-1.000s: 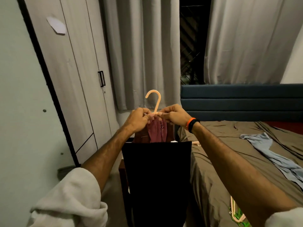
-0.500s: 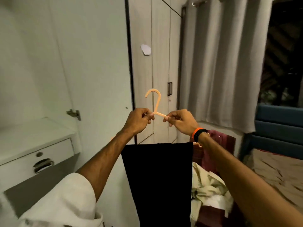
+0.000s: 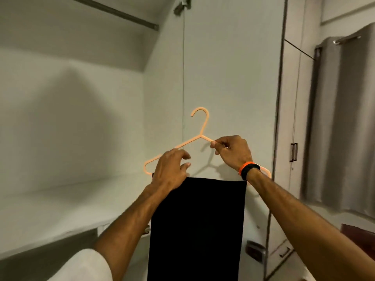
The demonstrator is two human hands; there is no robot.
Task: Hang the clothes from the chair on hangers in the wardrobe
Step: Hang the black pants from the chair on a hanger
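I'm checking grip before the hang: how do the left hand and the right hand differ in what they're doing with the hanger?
The right hand pinches the orange hanger on its right shoulder near the neck; the left hand sits lower, by the left shoulder, fingers loosely curved with nothing clearly pinched. The right hand is raised higher; the left hand is nearer the black garment. Only the right wrist wears a band. Both are at the hanger, below the wardrobe rod.

Smooth plastic hanger [image 3: 199, 126]; matt black cloth [image 3: 196, 226]
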